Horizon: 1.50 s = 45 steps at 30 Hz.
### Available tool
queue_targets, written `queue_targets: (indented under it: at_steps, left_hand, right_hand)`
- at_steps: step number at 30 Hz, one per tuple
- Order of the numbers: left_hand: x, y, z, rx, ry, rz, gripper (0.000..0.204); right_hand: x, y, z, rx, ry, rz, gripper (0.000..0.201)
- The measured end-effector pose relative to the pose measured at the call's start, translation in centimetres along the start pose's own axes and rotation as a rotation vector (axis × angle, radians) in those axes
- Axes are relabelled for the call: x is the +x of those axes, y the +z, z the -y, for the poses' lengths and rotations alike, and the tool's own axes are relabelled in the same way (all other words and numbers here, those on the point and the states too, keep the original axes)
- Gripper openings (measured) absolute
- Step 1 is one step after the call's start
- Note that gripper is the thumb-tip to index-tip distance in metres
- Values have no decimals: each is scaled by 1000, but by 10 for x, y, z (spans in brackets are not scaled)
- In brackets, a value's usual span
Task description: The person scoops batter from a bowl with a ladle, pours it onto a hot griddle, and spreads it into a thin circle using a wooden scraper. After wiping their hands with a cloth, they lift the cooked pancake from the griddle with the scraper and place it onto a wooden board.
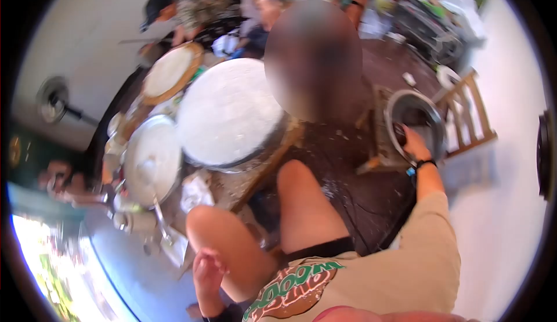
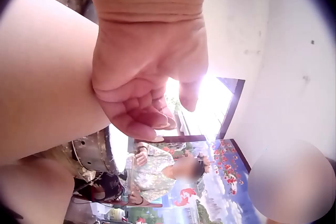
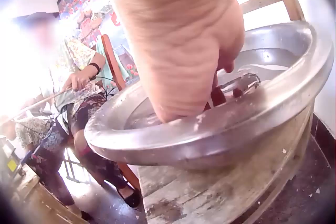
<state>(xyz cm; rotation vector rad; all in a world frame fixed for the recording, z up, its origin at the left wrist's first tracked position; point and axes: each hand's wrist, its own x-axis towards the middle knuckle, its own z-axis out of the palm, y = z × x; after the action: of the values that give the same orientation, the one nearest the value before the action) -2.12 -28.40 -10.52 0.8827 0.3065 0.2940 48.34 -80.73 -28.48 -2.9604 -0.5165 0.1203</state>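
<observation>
My right hand (image 1: 415, 143) reaches over the near rim of a metal basin (image 1: 442, 143), its fingers down inside. In the right wrist view the palm and wrist side of that hand (image 3: 181, 50) cross the basin's rim (image 3: 126, 142). Dark and shiny shapes show by the fingertips, but whether they grip anything cannot be made out. The basin stands on a wooden stool or chair seat (image 3: 184, 190). Beside my bent knee, my left hand (image 1: 210, 270) hangs loosely curled and holds nothing; the left wrist view shows the same hand (image 2: 149, 61) against the leg.
A large round white-topped surface (image 1: 229, 113) and a pale round pan (image 1: 152, 159) lie ahead and left, with a smaller wood-rimmed round board (image 1: 171, 72) behind. A slatted wooden chair back (image 1: 467, 116) stands beside the basin. Several people sit or bend across the way.
</observation>
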Motion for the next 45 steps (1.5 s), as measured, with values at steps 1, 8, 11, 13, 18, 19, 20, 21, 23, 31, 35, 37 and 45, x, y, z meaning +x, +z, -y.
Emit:
queue_targets:
  at_steps: [1,8,11,13,18,19,20,21,23,31,35,37,45]
  left_hand:
    - [-1,-1,-1,-9,-41,-5,35]
    - [9,4,0,-148,-81,63,29]
    - [9,-1,6,-146,-75,70,28]
    - [10,-2,5,-169,-94,85,28]
    - [9,0,0,-138,-98,155,29]
    - [10,0,-2,-106,-104,159,31]
    - [11,1,-4,-72,-106,162,33]
    - [13,2,-7,-94,-90,194,31]
    - [20,5,-11,-133,-67,265,27]
    - [57,2,-24,-187,8,332,31]
    - [71,10,-41,-175,62,339,31]
    - [76,9,-41,-197,90,332,29]
    - [87,-5,-26,-383,126,353,28]
  right_hand:
    - [1,4,-3,18,11,4,73]
    - [14,51,-57,232,-11,49,49]
    - [14,46,-69,100,125,134,42]
    - [10,37,-65,157,107,40,41]
    - [5,14,-82,170,146,-106,45]
    - [3,2,-82,180,171,-89,45]
    - [0,-13,-76,191,192,-72,46]
    - [-1,-28,-68,201,210,-53,47]
    - [-17,-73,-28,94,305,7,48]
    - [-62,-72,-31,167,378,-469,46]
    - [-79,-50,-26,182,219,-675,49]
    - [-88,-44,-9,439,249,-729,43]
    - [-83,-26,-12,468,241,-872,40]
